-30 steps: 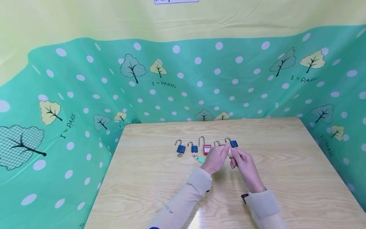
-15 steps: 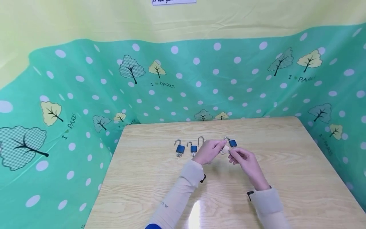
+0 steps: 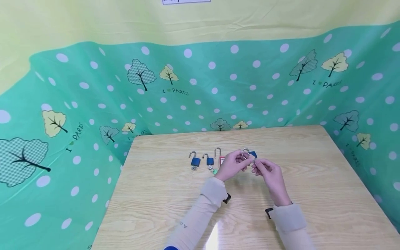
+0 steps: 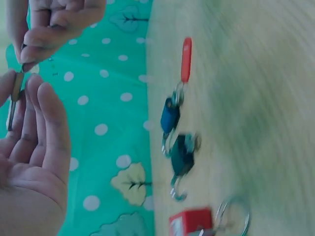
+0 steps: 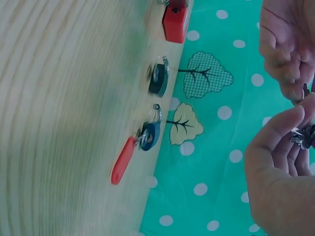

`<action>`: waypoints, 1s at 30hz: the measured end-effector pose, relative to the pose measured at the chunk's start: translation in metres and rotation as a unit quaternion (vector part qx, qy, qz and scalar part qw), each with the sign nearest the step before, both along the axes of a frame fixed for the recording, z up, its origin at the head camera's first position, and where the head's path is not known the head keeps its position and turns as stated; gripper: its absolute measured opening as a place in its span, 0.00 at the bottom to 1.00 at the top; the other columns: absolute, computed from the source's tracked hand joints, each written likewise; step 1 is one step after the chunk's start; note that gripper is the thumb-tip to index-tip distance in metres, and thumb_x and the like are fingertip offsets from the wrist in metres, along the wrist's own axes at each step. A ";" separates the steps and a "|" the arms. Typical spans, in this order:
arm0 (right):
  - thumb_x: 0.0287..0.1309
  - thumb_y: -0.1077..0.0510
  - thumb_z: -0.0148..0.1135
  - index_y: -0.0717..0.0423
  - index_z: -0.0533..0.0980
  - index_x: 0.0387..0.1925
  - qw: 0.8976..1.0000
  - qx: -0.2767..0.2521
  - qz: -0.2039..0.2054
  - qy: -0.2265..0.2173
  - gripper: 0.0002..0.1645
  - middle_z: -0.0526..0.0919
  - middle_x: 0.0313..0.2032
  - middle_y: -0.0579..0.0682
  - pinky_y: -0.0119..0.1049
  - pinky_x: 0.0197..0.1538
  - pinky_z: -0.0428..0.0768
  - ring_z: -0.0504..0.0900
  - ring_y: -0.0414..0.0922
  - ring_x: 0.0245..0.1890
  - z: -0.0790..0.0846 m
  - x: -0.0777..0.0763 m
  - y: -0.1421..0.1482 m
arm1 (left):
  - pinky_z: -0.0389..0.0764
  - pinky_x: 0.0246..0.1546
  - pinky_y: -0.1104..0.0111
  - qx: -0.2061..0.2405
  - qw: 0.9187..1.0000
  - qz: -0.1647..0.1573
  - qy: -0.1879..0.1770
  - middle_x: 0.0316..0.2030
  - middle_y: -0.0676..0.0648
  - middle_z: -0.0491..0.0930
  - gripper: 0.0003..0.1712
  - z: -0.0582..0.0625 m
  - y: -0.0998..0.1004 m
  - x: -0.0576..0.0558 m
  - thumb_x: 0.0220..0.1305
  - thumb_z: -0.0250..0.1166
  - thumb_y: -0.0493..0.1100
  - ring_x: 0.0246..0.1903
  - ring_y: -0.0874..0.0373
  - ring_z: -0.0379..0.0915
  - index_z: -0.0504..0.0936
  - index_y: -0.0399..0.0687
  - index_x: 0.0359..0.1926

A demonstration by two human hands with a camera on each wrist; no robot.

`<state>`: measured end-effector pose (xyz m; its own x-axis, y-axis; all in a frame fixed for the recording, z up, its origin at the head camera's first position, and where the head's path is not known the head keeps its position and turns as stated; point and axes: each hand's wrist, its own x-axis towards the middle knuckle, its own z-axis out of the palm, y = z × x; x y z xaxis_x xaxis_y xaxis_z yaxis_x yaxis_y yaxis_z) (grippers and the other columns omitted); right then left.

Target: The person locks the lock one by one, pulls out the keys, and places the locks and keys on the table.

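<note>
Lying left to right along the desk's [image 3: 337, 194] back edge: an open blue padlock [image 3: 195, 161] nearest the back left corner, a second blue padlock [image 3: 210, 161] with a green tag [image 3: 214, 172], and a red padlock [image 3: 222, 160] partly hidden by the left hand [image 3: 232, 165]. That hand pinches a brass padlock [image 4: 17, 87] between thumb and fingers, raised off the desk near the back edge. It should be small but dense, stiff, hardly fragile, perhaps slippery; the body's flat sides look the best hold. The right hand's [image 3: 271, 170] thumb and fingertips pinch at its end, likely keys [image 5: 301, 138] inside the fingers.
</note>
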<state>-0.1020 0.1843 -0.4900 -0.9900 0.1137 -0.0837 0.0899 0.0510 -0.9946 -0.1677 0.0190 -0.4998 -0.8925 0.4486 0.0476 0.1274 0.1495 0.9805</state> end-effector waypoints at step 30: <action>0.69 0.52 0.60 0.63 0.84 0.47 0.955 0.295 -0.027 -0.024 0.18 0.87 0.44 0.60 0.36 0.43 0.78 0.83 0.50 0.42 -0.046 -0.013 0.072 | 0.82 0.29 0.73 -0.116 0.992 0.051 -0.012 0.32 0.49 0.86 0.20 -0.013 0.072 -0.044 0.63 0.69 0.41 0.33 0.52 0.85 0.81 0.50 0.56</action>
<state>-0.1149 0.2563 -0.5358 -0.9782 0.2051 -0.0339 0.1522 0.5955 -0.7888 -0.2116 0.0909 -0.5132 -0.9337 0.3513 -0.0693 0.0759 0.3831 0.9206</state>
